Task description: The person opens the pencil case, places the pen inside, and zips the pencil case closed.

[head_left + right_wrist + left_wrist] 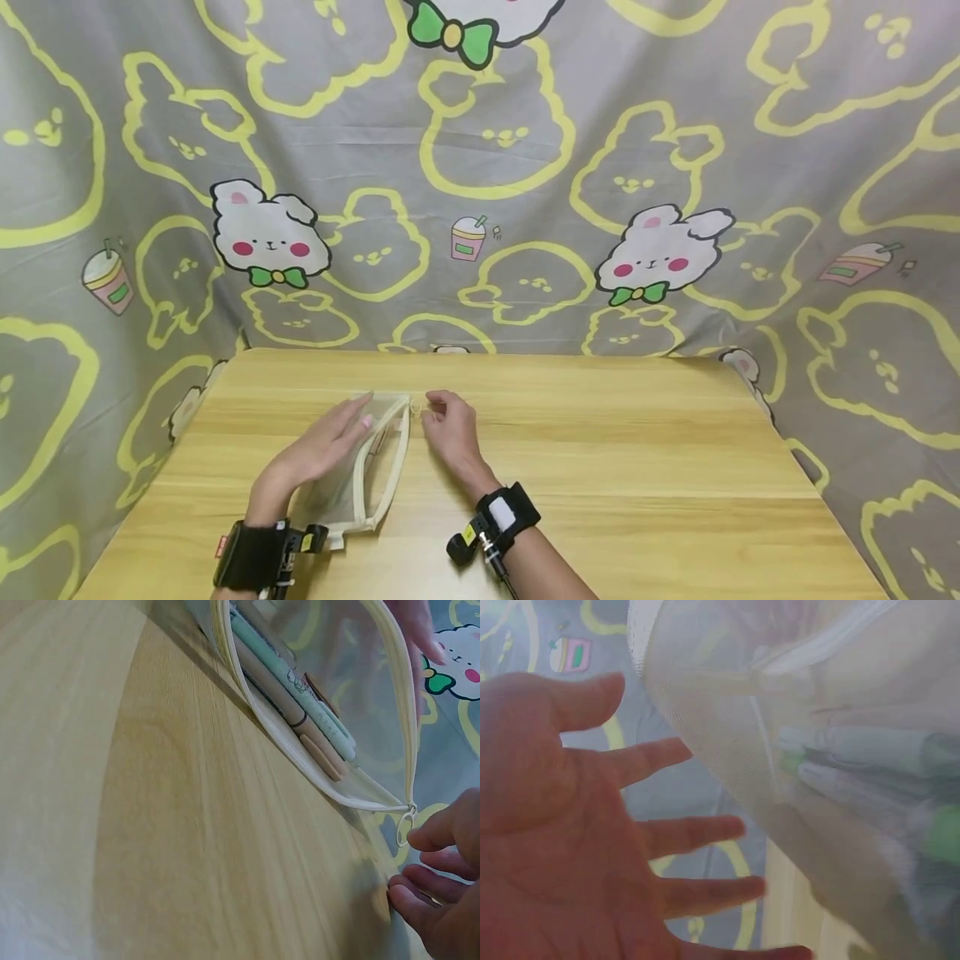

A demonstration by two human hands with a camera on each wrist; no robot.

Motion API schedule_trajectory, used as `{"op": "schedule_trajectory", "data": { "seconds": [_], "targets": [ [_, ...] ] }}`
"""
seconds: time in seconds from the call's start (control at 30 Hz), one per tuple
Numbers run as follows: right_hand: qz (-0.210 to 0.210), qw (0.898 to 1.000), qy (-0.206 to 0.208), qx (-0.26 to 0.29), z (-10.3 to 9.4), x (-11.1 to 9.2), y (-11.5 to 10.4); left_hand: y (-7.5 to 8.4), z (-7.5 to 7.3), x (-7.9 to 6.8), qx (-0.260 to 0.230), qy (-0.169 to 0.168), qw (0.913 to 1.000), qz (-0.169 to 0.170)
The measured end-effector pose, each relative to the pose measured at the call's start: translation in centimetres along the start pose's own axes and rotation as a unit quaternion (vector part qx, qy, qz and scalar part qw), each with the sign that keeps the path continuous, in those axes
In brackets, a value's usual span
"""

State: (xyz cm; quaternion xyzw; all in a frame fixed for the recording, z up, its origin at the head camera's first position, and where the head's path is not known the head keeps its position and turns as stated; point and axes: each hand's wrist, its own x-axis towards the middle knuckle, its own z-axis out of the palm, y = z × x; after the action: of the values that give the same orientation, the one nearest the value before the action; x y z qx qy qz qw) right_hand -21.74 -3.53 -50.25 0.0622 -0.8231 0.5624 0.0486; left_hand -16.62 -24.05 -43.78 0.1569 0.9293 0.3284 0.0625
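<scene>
A see-through mesh zip pouch (330, 483) with cream edging stands on the table, its zipped mouth gaping toward the right. Inside lie several pens, among them a mint-green pen (281, 671) and a brown pen (270, 697). My left hand (326, 442) is at the pouch's left side, fingers spread and straight; in the left wrist view its fingertips are right at the mesh. At the far corner of the mouth hangs a ring zipper pull (406, 829). My right hand (452, 429) is beside that ring, fingers loosely bent, one fingertip right at the ring's edge.
The wooden table (637, 467) extends to the right of the pouch. A grey cloth (510, 208) with cartoon rabbits hangs behind the table and along both sides. A small white tag (337, 542) sticks out at the pouch's near corner.
</scene>
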Motion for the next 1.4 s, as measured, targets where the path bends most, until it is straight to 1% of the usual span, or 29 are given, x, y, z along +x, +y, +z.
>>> {"op": "schedule_trajectory", "data": {
  "seconds": [0.13,0.23,0.3,0.37,0.47,0.53,0.67,0.7,0.8,0.9,1.0,1.13,1.2,1.33,1.4],
  "targets": [
    [-0.002,1.000,0.002,-0.002,0.2,0.2,0.2,-0.6,0.2,1.9,0.040,0.031,0.9981,0.036],
    [-0.001,1.000,0.010,-0.005,0.7,0.3,0.4,-1.2,0.6,3.1,0.045,0.033,0.9963,0.065],
    [-0.004,1.000,0.010,-0.004,1.0,0.2,0.4,-1.7,0.9,3.6,0.041,0.024,0.9961,0.075],
    [-0.004,1.000,0.006,-0.004,1.4,0.0,0.4,-2.3,1.1,3.8,0.036,0.014,0.9957,0.084],
    [-0.002,1.000,-0.001,-0.001,1.9,-0.1,0.5,-3.0,1.3,3.9,0.033,0.003,0.9954,0.089],
    [0.000,1.000,0.002,0.000,2.0,-0.2,0.5,-3.2,1.3,4.1,0.035,-0.001,0.9941,0.102],
    [0.004,1.000,0.016,0.004,2.1,-0.1,0.5,-3.2,1.3,4.7,0.048,-0.013,0.9921,0.115],
    [0.006,1.000,0.016,0.004,2.1,-0.1,0.5,-3.2,1.3,4.9,0.052,-0.019,0.9918,0.115],
    [0.012,1.000,0.012,0.004,2.1,0.0,0.5,-3.2,1.3,5.1,0.068,-0.041,0.9918,0.100],
    [0.009,1.000,0.012,0.000,2.0,0.0,0.5,-3.2,1.2,5.5,0.081,-0.058,0.9905,0.096],
    [-0.002,1.000,0.014,-0.001,1.9,0.2,0.5,-3.3,0.9,6.0,0.088,-0.064,0.9883,0.106],
    [-0.013,1.000,0.019,0.000,1.5,0.5,0.4,-3.3,0.5,6.7,0.075,-0.070,0.9864,0.128],
    [-0.019,1.000,0.023,0.001,1.4,0.6,0.3,-3.3,0.4,6.9,0.066,-0.067,0.9860,0.138],
    [-0.027,0.999,0.024,0.001,1.2,0.9,0.0,-3.5,0.3,7.3,0.059,-0.060,0.9855,0.147],
    [-0.030,0.999,0.025,-0.001,1.1,0.9,-0.2,-3.6,0.4,7.6,0.052,-0.063,0.9850,0.152]
  ]
}}
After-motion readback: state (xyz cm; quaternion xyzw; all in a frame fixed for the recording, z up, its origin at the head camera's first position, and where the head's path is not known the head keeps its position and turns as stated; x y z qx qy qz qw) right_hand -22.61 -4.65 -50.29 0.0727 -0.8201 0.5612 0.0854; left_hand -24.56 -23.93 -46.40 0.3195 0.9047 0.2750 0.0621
